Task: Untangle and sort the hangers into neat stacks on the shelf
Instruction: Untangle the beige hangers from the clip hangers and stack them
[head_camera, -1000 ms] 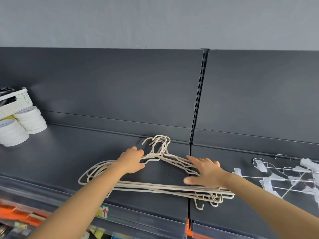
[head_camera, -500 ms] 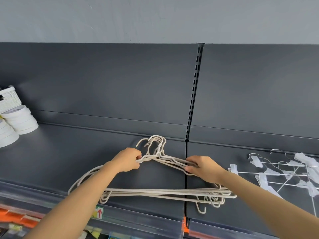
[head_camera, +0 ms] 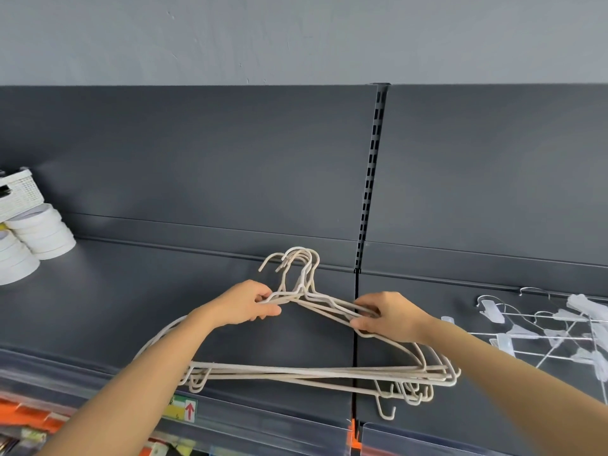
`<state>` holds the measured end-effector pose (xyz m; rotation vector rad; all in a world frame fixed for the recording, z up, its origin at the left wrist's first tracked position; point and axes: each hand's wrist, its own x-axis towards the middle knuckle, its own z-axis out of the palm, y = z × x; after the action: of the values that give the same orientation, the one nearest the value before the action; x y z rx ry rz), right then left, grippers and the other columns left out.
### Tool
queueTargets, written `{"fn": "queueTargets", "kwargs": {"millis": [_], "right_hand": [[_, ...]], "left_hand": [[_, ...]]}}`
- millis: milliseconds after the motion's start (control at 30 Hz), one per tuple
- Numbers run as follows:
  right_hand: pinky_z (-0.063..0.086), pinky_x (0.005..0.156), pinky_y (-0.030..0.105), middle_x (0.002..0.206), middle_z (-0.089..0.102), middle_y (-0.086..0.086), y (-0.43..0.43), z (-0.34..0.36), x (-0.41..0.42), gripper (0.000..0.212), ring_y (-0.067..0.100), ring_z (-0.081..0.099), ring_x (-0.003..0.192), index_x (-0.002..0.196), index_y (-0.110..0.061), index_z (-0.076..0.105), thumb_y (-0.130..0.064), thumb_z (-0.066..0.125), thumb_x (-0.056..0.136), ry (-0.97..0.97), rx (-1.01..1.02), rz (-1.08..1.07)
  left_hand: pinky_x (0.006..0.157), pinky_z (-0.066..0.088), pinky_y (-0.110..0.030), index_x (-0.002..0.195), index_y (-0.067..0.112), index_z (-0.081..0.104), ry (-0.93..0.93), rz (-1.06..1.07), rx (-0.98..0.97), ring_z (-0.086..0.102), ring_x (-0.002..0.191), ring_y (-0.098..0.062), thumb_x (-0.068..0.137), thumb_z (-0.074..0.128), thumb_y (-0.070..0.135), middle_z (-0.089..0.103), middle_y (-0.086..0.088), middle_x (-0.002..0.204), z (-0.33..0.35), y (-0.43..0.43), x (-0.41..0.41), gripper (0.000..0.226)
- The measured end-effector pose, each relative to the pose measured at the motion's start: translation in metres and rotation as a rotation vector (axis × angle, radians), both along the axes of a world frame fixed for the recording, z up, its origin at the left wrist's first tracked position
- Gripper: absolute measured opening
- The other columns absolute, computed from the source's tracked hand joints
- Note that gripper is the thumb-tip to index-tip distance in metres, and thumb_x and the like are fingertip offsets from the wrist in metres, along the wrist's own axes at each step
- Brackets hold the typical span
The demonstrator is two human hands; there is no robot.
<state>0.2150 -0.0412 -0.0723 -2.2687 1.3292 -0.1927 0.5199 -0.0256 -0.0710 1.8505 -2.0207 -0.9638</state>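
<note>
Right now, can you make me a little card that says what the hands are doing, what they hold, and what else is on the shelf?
Left hand: grips the cream hangers just left of the hooks
Right hand: fingers pinch the same bundle's right shoulder wires
Hangers: bundled together, hooks toward the back, bottom bars near the front edge of the shelf
Right side: clear clip hangers, jumbled
Left side: stacked white rolls and a white basket

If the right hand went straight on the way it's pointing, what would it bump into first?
Probably the bunched necks of the cream hangers it grips, then the left hand; the right hand points leftward along their shoulders. Depth is hard to judge.
</note>
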Motion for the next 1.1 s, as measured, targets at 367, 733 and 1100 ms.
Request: {"fn": "queueTargets", "kwargs": {"millis": [367, 733, 1100], "right_hand": [[0.048, 0.066, 0.024, 0.074, 0.066, 0.005, -0.004, 0.03, -0.003, 0.031, 0.009, 0.056, 0.056, 0.082, -0.015, 0.055, -0.045, 0.051, 0.092, -0.066, 0.144, 0.064], [0.04, 0.061, 0.03, 0.07, 0.054, -0.006, -0.018, 0.059, 0.0, 0.027, 0.013, 0.047, 0.062, 0.081, -0.019, 0.048, -0.042, 0.046, 0.095, -0.045, -0.107, 0.142], [0.047, 0.071, 0.03, 0.085, 0.055, -0.01, -0.035, 0.054, 0.049, 0.014, 0.011, 0.053, 0.079, 0.098, -0.03, 0.051, -0.038, 0.04, 0.097, -0.152, -0.301, 0.171]], "left_hand": [[0.056, 0.042, -0.02, 0.077, 0.024, 0.068, 0.054, 0.012, -0.049, 0.047, 0.051, -0.004, 0.085, 0.07, 0.033, 0.06, 0.007, 0.063, 0.033, 0.004, -0.004, 0.012], [0.055, 0.029, -0.024, 0.069, 0.015, 0.06, -0.06, 0.11, -0.29, 0.033, 0.053, -0.011, 0.082, 0.071, 0.033, 0.042, 0.008, 0.056, 0.076, 0.003, -0.001, 0.025], [0.087, 0.053, -0.042, 0.116, 0.031, 0.067, -0.125, 0.207, -0.451, 0.066, 0.092, -0.015, 0.085, 0.069, 0.033, 0.071, 0.007, 0.097, 0.096, -0.006, 0.042, 0.031]]}}
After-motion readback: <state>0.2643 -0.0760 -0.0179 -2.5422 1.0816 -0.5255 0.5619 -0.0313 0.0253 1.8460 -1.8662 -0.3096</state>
